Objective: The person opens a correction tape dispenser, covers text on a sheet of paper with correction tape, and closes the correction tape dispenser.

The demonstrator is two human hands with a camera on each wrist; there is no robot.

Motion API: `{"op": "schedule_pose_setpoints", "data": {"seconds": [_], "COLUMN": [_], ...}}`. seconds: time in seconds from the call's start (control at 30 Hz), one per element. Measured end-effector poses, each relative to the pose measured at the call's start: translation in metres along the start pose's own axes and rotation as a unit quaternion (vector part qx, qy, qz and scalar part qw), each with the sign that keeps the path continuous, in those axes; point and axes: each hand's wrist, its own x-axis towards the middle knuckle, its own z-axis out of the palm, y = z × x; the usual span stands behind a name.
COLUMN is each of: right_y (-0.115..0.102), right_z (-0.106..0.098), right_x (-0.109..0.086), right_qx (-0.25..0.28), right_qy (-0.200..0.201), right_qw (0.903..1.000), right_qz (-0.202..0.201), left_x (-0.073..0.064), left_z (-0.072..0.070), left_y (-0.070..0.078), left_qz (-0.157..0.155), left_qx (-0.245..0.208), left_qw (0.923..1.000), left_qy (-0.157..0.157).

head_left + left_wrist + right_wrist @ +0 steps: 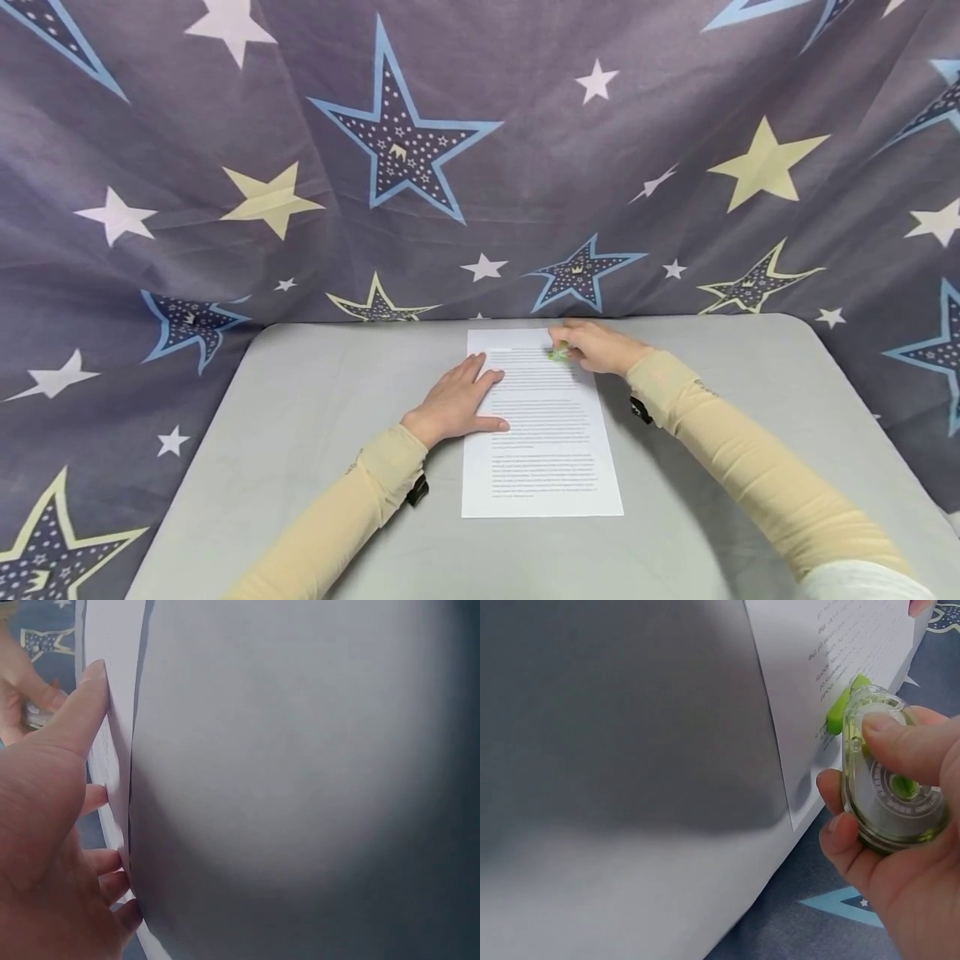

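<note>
A printed sheet of paper (540,505) lies on the grey table, its lines of text running across it. My left hand (457,402) rests flat on the sheet's left side, fingers spread; in the left wrist view its thumb (79,705) reaches over the paper's edge. Near the top right of the sheet, my right hand (596,346) grips a correction tape dispenser (900,776) with a clear case and a green tip cover. Its thumb presses the case from above while the other fingers curl beneath. Whether the tip touches the paper I cannot tell.
The grey table (337,375) has rounded far corners and meets a dark star-patterned cloth (525,167) behind it. The sheet's top edge lies close to the table's far edge. Dark wrist devices (417,490) hang below both cuffs.
</note>
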Motion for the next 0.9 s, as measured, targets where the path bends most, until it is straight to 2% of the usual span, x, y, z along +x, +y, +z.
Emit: {"op": "schedule_pose_setpoints", "data": {"seconds": [0.33, 0.63, 0.9], "right_y": [-0.0001, 0.0011, 0.0017], "right_z": [0.0008, 0.0008, -0.0016], "right_x": [0.0026, 0.0017, -0.0028], "right_qx": [-0.003, -0.005, 0.003], "right_qy": [-0.002, -0.002, 0.000], "right_qw": [1.0000, 1.0000, 1.0000], "right_qz": [-0.004, -0.004, -0.003], "left_x": [-0.0025, -0.0005, 0.0012], "left_z": [0.0008, -0.0023, -0.0022], "left_y": [-0.0029, 0.0003, 0.0025], "left_qz": [0.011, -0.001, -0.001], "left_qx": [-0.009, -0.002, -0.011], "left_qw": [0.9998, 1.0000, 0.9999], "left_qy": [0.017, -0.002, -0.006]}}
